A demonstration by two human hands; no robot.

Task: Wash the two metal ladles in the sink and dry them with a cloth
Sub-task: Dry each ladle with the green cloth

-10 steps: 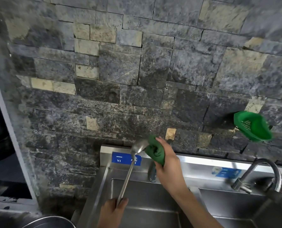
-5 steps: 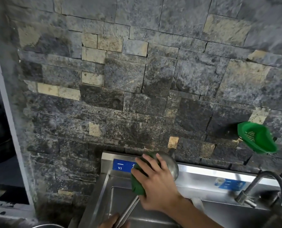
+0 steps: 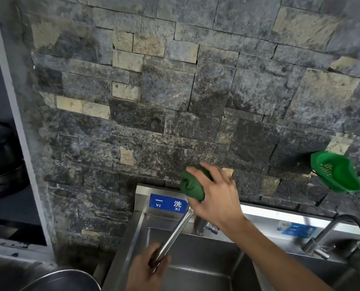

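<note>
My left hand [image 3: 148,267] gripped the ladle [image 3: 175,232] by the near end of its handle, over the sink [image 3: 196,259]. The handle slanted up and away to the right. My right hand [image 3: 214,198] cupped the green cloth [image 3: 190,185] round the bowl at the far end, hiding it, just in front of the stone wall [image 3: 175,101].

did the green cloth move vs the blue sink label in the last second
Yes. The bunched green cloth was right of the blue rectangular label on the sink, dropped over its right end, and now sits above that end again.
</note>
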